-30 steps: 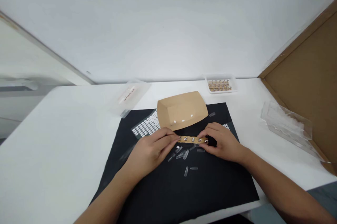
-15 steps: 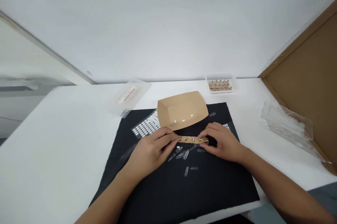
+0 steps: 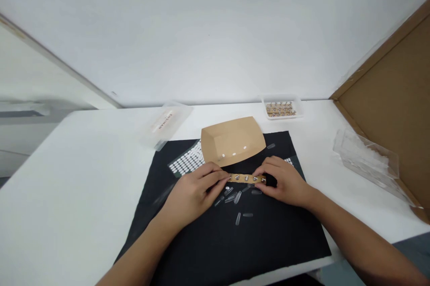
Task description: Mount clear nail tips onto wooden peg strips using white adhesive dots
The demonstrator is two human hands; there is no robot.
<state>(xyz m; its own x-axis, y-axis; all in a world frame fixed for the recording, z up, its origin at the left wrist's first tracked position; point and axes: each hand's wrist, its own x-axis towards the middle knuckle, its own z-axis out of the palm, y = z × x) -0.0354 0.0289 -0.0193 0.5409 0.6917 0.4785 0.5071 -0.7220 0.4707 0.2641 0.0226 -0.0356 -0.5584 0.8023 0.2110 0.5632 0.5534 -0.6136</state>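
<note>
1. From here I see the tan studded strip (image 3: 242, 179) just below the frame's middle, over a black mat (image 3: 215, 250).
2. The left hand (image 3: 195, 192) pinches its left end.
3. The right hand (image 3: 285, 183) grasps its right end, thumb below.
4. Clear nail tips (image 3: 238, 197) lie scattered lower-centre.

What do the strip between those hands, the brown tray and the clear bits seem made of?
Strip: matte tan, perhaps wood or card, too small to tell; its studs gleam like polished metal.
Tray: probably matte paperboard, given its dull brown surface and thin folded walls.
Clear bits: likely glossy plastic; they are see-through, with bright edges.
</note>
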